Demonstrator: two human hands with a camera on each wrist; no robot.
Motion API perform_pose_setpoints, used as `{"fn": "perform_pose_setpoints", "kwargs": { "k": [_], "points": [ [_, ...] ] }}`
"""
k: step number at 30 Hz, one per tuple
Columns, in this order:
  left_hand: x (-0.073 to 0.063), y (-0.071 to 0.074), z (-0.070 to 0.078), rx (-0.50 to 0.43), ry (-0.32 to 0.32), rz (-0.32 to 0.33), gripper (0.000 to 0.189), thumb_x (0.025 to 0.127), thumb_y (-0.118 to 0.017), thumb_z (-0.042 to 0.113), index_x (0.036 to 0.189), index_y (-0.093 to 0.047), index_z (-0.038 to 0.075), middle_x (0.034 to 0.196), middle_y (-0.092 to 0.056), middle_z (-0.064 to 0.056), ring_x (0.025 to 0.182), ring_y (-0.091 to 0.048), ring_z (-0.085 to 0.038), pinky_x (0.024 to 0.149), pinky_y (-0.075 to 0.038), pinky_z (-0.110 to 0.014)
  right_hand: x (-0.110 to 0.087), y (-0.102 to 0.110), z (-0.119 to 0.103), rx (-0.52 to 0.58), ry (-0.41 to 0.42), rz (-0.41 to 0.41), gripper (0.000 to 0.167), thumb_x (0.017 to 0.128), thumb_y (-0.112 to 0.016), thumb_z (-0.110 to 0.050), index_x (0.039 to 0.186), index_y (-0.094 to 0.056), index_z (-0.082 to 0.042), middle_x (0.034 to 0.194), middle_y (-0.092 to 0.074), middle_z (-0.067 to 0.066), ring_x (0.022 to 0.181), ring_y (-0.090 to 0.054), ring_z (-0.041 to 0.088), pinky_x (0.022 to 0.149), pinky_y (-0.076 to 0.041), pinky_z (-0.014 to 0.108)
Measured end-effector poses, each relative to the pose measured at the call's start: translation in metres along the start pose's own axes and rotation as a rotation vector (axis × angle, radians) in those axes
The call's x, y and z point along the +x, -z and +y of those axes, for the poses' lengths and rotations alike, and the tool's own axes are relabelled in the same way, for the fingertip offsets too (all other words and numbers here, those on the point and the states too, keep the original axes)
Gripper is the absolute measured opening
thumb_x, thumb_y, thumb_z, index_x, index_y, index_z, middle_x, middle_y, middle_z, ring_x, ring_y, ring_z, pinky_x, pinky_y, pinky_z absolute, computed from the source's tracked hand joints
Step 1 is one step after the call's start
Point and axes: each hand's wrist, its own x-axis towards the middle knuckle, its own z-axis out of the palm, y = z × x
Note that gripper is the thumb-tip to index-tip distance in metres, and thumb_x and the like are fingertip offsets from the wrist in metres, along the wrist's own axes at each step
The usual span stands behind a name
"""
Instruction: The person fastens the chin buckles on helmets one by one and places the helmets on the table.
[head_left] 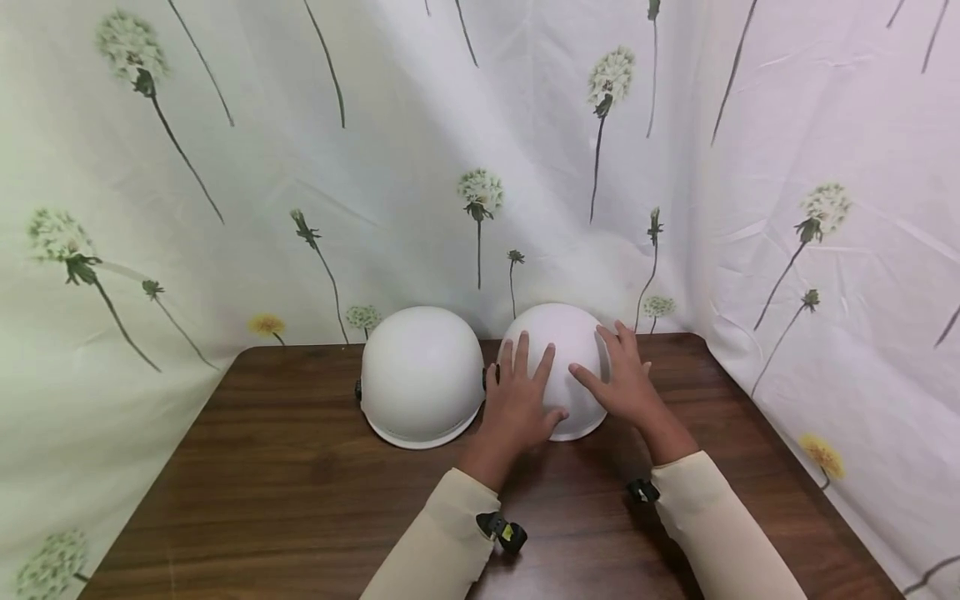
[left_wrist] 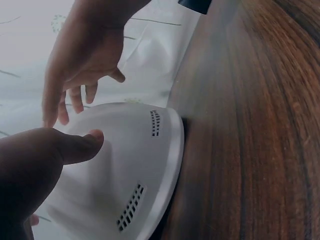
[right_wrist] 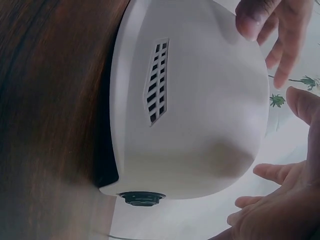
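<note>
Two white hard-shell helmets stand side by side on a brown wooden table, domes up. Over the near left part of the right helmet [head_left: 566, 329], my left hand [head_left: 516, 408] has its fingers spread. My right hand [head_left: 628, 387] is at the same dome's right side, fingers apart and slightly bent. In the right wrist view, the helmet shell [right_wrist: 210, 110] shows a slotted vent [right_wrist: 157, 82] and a round black fitting [right_wrist: 142, 198] near its rim. Two more vents appear in the left wrist view, where my left thumb [left_wrist: 82, 148] overlaps the shell. Neither hand grips the helmet.
The left helmet [head_left: 423, 375] sits close beside the right one. Behind the wooden table [head_left: 300, 500] hangs a white cloth [head_left: 390, 192] printed with dandelions, which also runs along both sides. A black strap [head_left: 502, 532] is on my left sleeve, another [head_left: 642, 490] by my right cuff.
</note>
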Motion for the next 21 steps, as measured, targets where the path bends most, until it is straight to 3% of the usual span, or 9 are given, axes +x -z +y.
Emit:
{"fn": "perform_pose_setpoints", "kwargs": {
  "k": [6,13,21],
  "points": [
    [0.0005,-0.0037,-0.0010,0.016,-0.012,-0.003,0.103,0.096,-0.072,0.069,0.176,-0.021,0.030,0.184,-0.010,-0.018,0.170,-0.015,-0.044,0.126,-0.037,-0.070,0.0015,-0.0010,0.0012,0.007,-0.005,-0.023,0.092,0.105,-0.068,-0.052,0.173,-0.026,-0.006,0.181,-0.003,0.029,0.164,-0.020,0.060,0.114,-0.014,0.095],
    [0.0007,-0.0088,-0.0011,0.027,-0.055,0.038,0.102,0.096,-0.074,0.067,0.176,-0.024,0.027,0.182,-0.015,-0.022,0.168,-0.018,-0.050,0.123,-0.044,-0.064,0.0010,-0.0016,0.0020,0.028,0.007,-0.021,0.097,0.104,-0.070,-0.050,0.173,-0.022,-0.002,0.180,-0.002,0.031,0.163,-0.022,0.061,0.120,-0.035,0.080],
    [-0.0004,-0.0104,0.0026,0.032,-0.061,0.036,0.100,0.098,-0.073,0.065,0.176,-0.024,0.026,0.182,-0.016,-0.023,0.166,-0.019,-0.056,0.125,-0.042,-0.062,0.0007,-0.0033,0.0069,0.020,-0.008,-0.058,0.100,0.104,-0.071,-0.049,0.175,-0.017,-0.004,0.179,-0.002,0.035,0.162,-0.023,0.062,0.119,-0.037,0.079]
  ]
}}
